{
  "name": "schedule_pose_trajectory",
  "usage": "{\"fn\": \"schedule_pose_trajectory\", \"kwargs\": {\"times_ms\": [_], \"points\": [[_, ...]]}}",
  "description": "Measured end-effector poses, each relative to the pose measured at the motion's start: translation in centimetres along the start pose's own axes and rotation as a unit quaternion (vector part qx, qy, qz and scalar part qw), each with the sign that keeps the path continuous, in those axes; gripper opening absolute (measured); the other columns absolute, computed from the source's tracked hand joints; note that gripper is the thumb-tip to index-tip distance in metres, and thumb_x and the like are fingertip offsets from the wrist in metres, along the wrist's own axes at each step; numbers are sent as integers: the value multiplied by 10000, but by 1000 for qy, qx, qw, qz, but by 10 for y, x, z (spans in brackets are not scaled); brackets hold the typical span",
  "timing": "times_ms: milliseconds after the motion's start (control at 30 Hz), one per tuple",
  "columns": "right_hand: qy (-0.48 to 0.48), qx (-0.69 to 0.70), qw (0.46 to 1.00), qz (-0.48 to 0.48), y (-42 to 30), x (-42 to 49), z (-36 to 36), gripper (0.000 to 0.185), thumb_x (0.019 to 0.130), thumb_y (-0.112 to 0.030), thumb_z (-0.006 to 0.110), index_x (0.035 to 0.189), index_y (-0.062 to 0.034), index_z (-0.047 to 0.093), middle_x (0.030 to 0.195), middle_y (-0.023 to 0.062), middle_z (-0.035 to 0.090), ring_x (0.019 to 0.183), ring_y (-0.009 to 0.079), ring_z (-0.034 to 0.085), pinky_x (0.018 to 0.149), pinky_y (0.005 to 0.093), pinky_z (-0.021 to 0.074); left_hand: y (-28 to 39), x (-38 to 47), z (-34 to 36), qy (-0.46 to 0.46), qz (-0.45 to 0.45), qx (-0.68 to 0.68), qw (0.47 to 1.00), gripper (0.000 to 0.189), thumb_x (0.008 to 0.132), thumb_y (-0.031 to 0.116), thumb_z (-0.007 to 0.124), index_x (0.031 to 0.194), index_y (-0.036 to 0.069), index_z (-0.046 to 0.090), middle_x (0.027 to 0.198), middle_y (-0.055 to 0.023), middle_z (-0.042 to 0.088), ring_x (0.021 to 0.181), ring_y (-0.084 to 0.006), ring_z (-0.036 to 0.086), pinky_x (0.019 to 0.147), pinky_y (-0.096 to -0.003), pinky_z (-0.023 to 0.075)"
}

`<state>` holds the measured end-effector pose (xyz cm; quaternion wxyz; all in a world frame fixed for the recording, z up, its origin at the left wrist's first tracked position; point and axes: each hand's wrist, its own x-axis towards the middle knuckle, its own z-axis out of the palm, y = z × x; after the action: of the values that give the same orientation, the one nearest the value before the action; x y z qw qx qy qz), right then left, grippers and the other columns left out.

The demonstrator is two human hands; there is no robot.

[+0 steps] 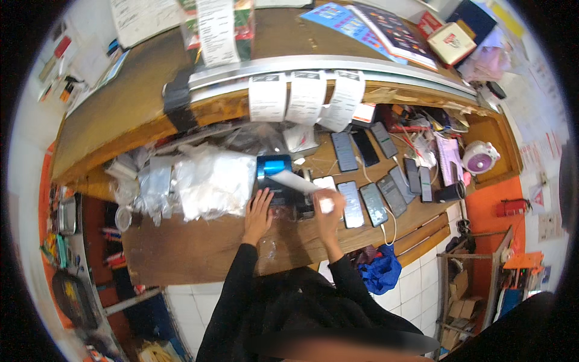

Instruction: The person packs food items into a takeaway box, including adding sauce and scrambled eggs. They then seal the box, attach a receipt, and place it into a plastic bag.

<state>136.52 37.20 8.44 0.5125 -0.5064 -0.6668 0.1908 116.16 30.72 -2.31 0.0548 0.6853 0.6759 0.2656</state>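
My left hand (259,212) lies flat with extended fingers at the left front edge of a dark device with a blue top (273,169), possibly a receipt printer. Between the fingers and thumb of my right hand (329,215) is a strip of white paper (294,181). The strip slants up and left across the device, and part of it shows white in the palm. Blur hides the exact grip. Just behind that hand, a white phone (324,182) is partly covered. A lit smartphone (351,203) lies to its right on the wooden counter (190,253).
Clear plastic bags (215,181) are heaped to the left. Several phones, including one with a cable (374,204), occupy the right side. Printed receipts (306,97) hang from the shelf edge above. A purple-and-white fan (480,157) stands at far right, past a dark cylinder (451,192).
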Motion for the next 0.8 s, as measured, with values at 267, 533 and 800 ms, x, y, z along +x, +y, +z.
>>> {"fn": "schedule_pose_trajectory", "kwargs": {"times_ms": [267, 533, 800], "points": [[-12, -131, 968, -212, -38, 185, -94, 170, 761, -96, 765, 913, -74, 693, 975, 67, 664, 958, 252, 575, 869, 371, 419, 0, -1, -2, 12, 5, -17, 1000, 610, 884, 102, 550, 1474, 98, 393, 1573, -94, 327, 1471, -307, 247, 1160, -495, 216], [65, -248, 902, -346, -56, 313, -83, 206, 837, -270, 726, 1010, -159, 715, 1129, 40, 589, 1077, 268, 510, 926, 415, 378, 3, 0, 2, 22, 21, -11, 999, 621, 868, 74, 549, 1468, 87, 392, 1575, -101, 319, 1471, -306, 249, 1149, -494, 234], [10, -183, 933, -311, -36, 296, -58, 231, 854, -208, 693, 1068, -122, 679, 1178, 84, 589, 1116, 300, 521, 951, 431, 397, 1, -6, 1, 12, 8, 7, 1000, 617, 879, 95, 548, 1474, 113, 386, 1573, -86, 322, 1471, -294, 250, 1148, -494, 238]]}}
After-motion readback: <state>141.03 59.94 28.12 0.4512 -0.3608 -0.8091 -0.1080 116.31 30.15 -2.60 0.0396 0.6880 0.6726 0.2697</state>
